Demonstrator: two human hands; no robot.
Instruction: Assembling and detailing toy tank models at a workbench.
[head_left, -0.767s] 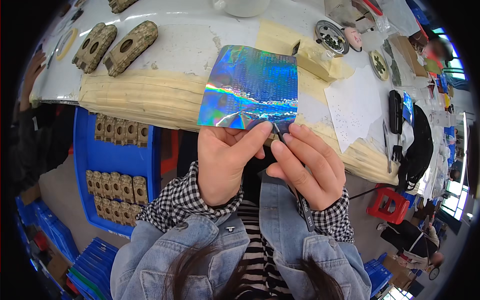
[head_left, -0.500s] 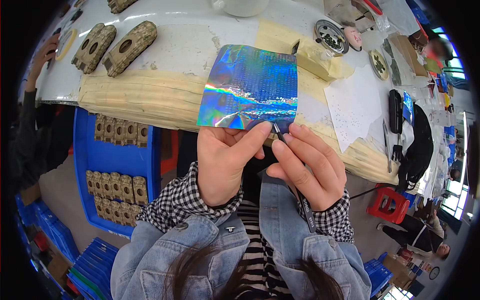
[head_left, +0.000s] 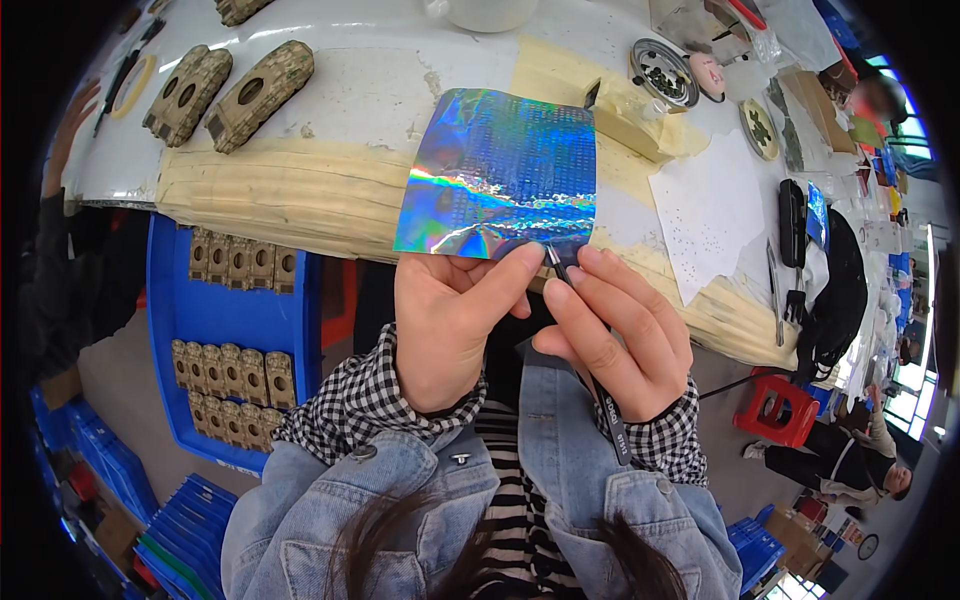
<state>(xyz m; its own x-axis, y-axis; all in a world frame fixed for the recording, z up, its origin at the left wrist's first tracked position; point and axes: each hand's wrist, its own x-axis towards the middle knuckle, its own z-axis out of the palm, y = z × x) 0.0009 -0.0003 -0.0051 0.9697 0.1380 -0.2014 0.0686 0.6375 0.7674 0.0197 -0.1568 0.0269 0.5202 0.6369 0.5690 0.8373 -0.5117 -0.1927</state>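
A shiny blue holographic sheet with rows of tiny marks is held up over the table's near edge. My left hand is closed on its lower edge, the thumb on top and the fingers beneath. In my right hand a pair of black tweezers is pinched, its handle running down past the palm. The tweezers' tips meet the sheet's lower edge right by my left thumb. Whether they grip one of the tiny marks is too small to tell.
Camouflage-patterned model hulls lie on the table at far left. Below them, a blue tray holds several more. On the right are white paper with tiny specks, a round dish of dark bits and a red stool.
My hands, the sheet and the tweezers stay almost still. At the far left, another person's hand has lifted away from a dark tool by the tape roll. A distant person at right has shifted.
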